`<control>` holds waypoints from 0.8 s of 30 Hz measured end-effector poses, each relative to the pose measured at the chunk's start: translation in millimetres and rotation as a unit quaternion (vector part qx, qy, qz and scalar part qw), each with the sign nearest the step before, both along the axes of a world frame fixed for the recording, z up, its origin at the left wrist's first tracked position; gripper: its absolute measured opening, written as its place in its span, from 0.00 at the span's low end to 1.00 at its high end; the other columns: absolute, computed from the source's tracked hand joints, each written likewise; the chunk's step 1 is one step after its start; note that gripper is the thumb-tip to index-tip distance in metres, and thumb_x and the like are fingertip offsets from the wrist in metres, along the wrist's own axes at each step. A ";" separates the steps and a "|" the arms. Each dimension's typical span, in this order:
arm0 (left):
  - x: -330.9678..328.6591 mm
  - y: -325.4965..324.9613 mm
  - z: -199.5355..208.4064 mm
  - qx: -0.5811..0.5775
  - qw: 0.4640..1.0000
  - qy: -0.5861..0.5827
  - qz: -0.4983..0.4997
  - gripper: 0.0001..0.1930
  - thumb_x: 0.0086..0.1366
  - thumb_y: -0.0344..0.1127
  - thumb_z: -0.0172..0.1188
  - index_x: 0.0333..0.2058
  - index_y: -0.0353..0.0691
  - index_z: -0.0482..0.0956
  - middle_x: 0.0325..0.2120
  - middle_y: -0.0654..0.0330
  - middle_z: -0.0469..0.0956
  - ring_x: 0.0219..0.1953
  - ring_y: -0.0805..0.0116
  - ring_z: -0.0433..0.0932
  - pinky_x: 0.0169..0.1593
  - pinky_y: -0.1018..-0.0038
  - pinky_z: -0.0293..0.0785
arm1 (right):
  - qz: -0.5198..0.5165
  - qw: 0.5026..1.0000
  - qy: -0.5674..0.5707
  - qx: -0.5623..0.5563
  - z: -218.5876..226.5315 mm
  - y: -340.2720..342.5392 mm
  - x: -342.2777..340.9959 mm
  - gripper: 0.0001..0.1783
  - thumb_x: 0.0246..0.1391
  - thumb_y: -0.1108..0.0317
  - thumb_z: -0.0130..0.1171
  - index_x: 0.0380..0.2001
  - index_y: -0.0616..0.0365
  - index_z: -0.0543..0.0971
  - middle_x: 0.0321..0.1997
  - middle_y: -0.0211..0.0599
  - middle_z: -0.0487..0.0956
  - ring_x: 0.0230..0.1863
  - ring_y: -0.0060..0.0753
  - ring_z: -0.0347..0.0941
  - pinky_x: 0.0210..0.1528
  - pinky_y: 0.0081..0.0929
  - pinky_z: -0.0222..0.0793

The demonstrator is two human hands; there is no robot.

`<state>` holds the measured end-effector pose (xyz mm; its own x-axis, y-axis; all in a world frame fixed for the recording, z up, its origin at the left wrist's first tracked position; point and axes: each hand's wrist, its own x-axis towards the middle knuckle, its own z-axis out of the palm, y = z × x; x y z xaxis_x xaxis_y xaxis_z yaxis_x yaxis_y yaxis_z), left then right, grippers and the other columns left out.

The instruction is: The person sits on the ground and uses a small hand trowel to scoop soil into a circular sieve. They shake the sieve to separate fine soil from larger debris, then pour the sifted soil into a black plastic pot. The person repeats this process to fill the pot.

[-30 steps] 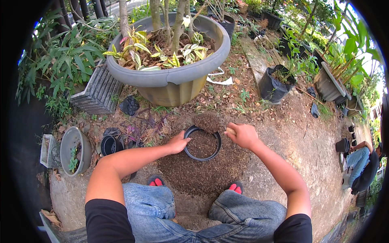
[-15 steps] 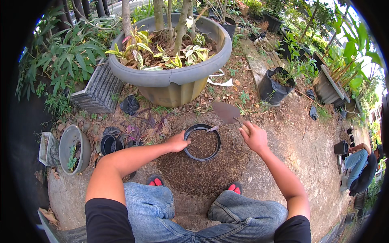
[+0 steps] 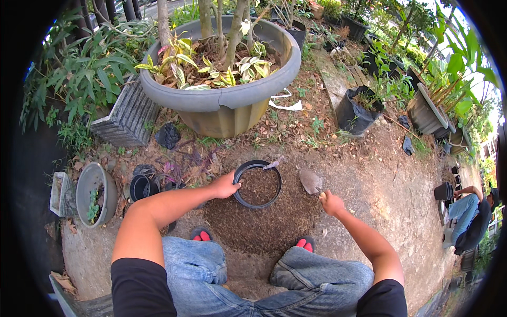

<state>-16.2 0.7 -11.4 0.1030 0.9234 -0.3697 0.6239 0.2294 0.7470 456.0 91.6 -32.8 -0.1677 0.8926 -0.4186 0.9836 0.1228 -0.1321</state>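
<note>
My left hand (image 3: pixel 226 185) grips the left rim of a round black plant pot (image 3: pixel 237 196). Dark soil (image 3: pixel 257 187) fills the inside of the pot, and a small pale purplish scrap (image 3: pixel 273 162) lies across its far rim. Around the pot spreads a heap of loose dark soil (image 3: pixel 259 228) on the ground. To the right, my right hand (image 3: pixel 331 203) is closed round the handle of a trowel (image 3: pixel 310 181). The trowel's broad blade is at the right edge of the soil heap, apart from the pot.
A large grey planter (image 3: pixel 222 98) with trunks and variegated leaves stands ahead. At left are an empty black pot (image 3: pixel 142 187), a grey round pot (image 3: pixel 110 191) and a ribbed rectangular planter (image 3: pixel 127 116). A black grow bag (image 3: pixel 357 113) stands right; another person (image 3: pixel 470 216) sits at far right.
The trowel has moved down and a little right, away from above the pot's far side, and its blade has turned. The pot and my left hand have shifted slightly left.
</note>
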 end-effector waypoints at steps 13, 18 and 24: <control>12.7 -0.7 8.7 0.018 0.999 0.033 0.010 0.24 0.70 0.38 0.56 0.60 0.37 0.63 0.51 0.49 0.82 0.55 0.47 0.79 0.58 0.57 0.71 | 0.080 0.989 0.061 -0.108 -21.0 -41.9 -27.5 0.28 0.68 0.38 0.46 0.53 0.51 0.68 0.44 0.57 0.82 0.50 0.66 0.77 0.51 0.56 0.72; 5.7 2.6 -8.8 0.006 0.998 0.061 0.012 0.25 0.70 0.42 0.56 0.60 0.38 0.64 0.46 0.45 0.81 0.52 0.46 0.79 0.55 0.56 0.72 | 0.050 0.971 0.154 -0.176 -24.1 -52.1 -24.0 0.29 0.67 0.38 0.51 0.46 0.55 0.74 0.42 0.54 0.82 0.46 0.58 0.79 0.50 0.49 0.73; 12.6 2.8 3.7 -0.009 0.998 0.067 0.015 0.27 0.70 0.44 0.56 0.61 0.37 0.63 0.47 0.43 0.80 0.51 0.44 0.79 0.55 0.56 0.72 | -0.001 0.966 0.208 -0.153 -19.5 -54.7 -6.0 0.25 0.67 0.41 0.54 0.47 0.54 0.76 0.33 0.44 0.80 0.36 0.40 0.76 0.42 0.40 0.72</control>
<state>-3.7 3.4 -7.7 0.0251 0.9181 -0.3957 0.7102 0.2622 0.6534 450.0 36.9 -52.3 -0.3762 0.7378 -0.5605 0.8380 0.0127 -0.5456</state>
